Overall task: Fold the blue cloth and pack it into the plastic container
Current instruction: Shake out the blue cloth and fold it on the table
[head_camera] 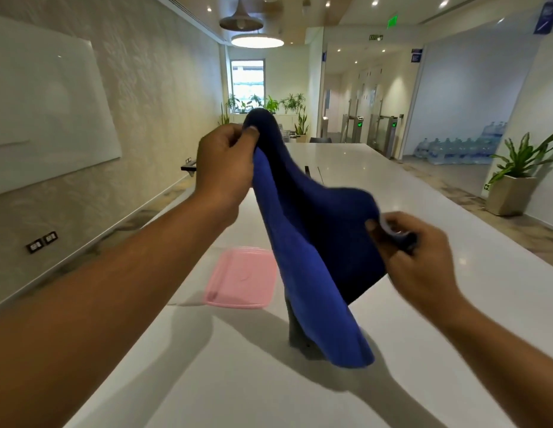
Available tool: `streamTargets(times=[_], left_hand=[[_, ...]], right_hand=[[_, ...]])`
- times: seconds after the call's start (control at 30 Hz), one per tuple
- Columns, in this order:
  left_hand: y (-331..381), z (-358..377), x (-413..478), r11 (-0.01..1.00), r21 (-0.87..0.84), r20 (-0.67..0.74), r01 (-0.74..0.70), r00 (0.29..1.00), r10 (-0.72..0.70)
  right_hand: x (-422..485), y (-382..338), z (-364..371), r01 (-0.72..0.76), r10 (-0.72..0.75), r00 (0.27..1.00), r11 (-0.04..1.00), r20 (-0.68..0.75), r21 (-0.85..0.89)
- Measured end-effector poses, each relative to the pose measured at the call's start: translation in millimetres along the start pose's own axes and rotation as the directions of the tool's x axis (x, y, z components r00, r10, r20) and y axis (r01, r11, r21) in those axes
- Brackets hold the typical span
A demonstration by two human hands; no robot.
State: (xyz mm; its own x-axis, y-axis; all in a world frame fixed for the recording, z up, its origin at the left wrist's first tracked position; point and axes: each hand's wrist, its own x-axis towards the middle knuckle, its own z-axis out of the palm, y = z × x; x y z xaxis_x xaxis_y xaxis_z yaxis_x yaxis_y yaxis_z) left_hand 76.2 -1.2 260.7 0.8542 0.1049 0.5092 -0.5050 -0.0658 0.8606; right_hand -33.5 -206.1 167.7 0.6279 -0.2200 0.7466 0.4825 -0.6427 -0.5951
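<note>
The blue cloth [312, 251] hangs in the air above the white table [438, 319], held by two of its corners. My left hand [226, 168] pinches one corner high up at the left. Lower and to the right, my right hand [414, 251] grips another corner. The cloth's lowest tip dangles just over the table. A pink plastic lid [241, 278] lies flat on the table, left of and behind the cloth. Something dark stands on the table behind the cloth, mostly hidden. No container body shows.
The long white table runs away from me, its left edge near a wall with a whiteboard [47, 106]. A potted plant [516, 177] stands on the floor at the right, and stacked water bottles [457, 149] lie beyond it.
</note>
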Motion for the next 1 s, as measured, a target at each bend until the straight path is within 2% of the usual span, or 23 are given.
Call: streamTargets(times=[0.13,0.23,0.47,0.57,0.73,0.87,1.0], left_hand=[[1.6,-8.9,13.2,0.998,0.047,0.060,-0.045,0.997,0.042],[3.0,-12.3,25.7,0.995,0.087,0.139,-0.055,0.989,0.043],[8.0,-10.6,43.5,0.989,0.122,0.052,-0.078,0.996,0.072],[5.6,-8.4,46.4,0.994,0.094,0.067,-0.047,0.997,0.041],[-2.8,-2.2,47.7,0.999,0.049,0.090,0.011,0.996,-0.015],[-13.4,4.5,44.3,0.994,0.103,0.115,-0.019,0.993,0.007],[-23.7,12.1,40.5,0.988,0.144,0.119,-0.048,0.992,0.031]], right_hand=[[51.7,1.6,-39.0,-0.021,0.010,0.998,0.988,-0.068,-0.152],[89.0,-5.9,-64.0,-0.065,0.057,0.997,0.978,-0.047,-0.197],[137.0,-11.1,-93.4,-0.040,0.054,0.998,0.929,0.028,-0.369],[141.5,-12.6,-92.8,-0.015,0.052,0.996,0.904,0.075,-0.428],[139.3,-7.0,-92.5,-0.090,0.106,0.994,0.945,0.035,-0.315],[134.8,9.5,-84.5,-0.227,0.228,0.974,0.968,0.004,-0.111],[130.5,27.0,-73.8,-0.266,0.266,0.964,0.964,0.008,0.008]])
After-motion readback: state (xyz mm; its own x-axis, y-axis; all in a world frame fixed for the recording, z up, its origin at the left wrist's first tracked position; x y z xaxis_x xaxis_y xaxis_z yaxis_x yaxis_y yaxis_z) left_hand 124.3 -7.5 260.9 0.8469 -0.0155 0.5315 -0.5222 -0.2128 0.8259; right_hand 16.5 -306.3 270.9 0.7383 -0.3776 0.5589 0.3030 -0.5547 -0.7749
